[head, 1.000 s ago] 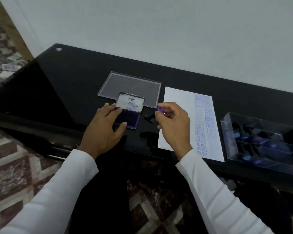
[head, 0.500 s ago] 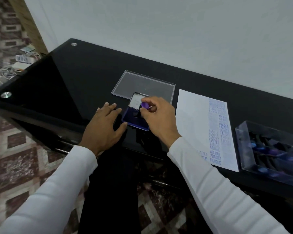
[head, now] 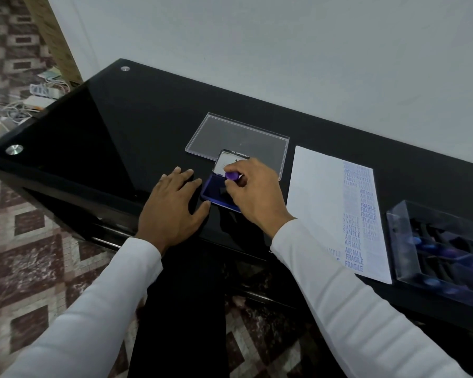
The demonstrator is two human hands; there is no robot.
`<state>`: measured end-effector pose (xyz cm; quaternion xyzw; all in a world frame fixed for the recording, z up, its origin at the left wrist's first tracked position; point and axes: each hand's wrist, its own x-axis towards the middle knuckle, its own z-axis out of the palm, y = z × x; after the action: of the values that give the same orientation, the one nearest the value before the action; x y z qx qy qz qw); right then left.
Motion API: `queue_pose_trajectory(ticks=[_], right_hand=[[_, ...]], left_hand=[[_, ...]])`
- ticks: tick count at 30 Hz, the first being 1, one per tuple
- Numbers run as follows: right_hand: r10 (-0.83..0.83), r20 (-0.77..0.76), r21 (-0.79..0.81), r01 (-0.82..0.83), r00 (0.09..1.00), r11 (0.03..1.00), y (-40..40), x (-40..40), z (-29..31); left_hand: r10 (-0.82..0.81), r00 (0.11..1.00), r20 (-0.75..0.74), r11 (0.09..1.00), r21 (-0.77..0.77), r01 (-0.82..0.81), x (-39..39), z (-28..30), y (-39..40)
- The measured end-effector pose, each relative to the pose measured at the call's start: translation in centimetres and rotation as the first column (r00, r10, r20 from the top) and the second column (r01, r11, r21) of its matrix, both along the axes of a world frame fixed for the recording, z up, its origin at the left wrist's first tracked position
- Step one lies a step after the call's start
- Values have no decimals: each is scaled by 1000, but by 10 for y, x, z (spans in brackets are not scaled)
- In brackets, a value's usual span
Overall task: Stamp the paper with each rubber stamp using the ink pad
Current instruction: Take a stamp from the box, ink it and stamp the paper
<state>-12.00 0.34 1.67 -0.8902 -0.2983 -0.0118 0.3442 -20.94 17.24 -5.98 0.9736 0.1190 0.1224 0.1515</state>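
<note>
An open ink pad (head: pixel 213 190) with a dark blue pad and a raised white-lined lid sits near the table's front edge. My right hand (head: pixel 253 196) pinches a rubber stamp with a purple knob (head: pixel 231 175), its black base down on the pad. My left hand (head: pixel 172 203) lies flat on the table with fingers spread, its thumb touching the pad's left edge. To the right lies a white paper (head: pixel 320 203) carrying several blue imprints such as SAMPLE, AIR MAIL and FRAGILE.
A clear plastic lid (head: pixel 238 137) lies flat behind the ink pad. A clear box (head: pixel 396 241) holding several more stamps stands at the right, beside the paper. The black glass table (head: pixel 107 132) ends at the wall behind; cables and power strips lie on the floor at left.
My right hand carried the stamp from above the paper's left edge leftwards onto the ink pad. My left hand stayed beside the pad. The camera view shifted left.
</note>
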Motion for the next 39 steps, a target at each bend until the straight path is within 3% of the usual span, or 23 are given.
queue_pose_trajectory(ticks=[22,39], right_hand=[[1,8,-93,0,1000,996,4,11,5],[7,-47,-4,-7,999,1000,0,3,2]], left_hand=[[12,1000,7,1000,16,-12,1,-3,1],[18,1000,-2,999,32,-18,2,-6,2]])
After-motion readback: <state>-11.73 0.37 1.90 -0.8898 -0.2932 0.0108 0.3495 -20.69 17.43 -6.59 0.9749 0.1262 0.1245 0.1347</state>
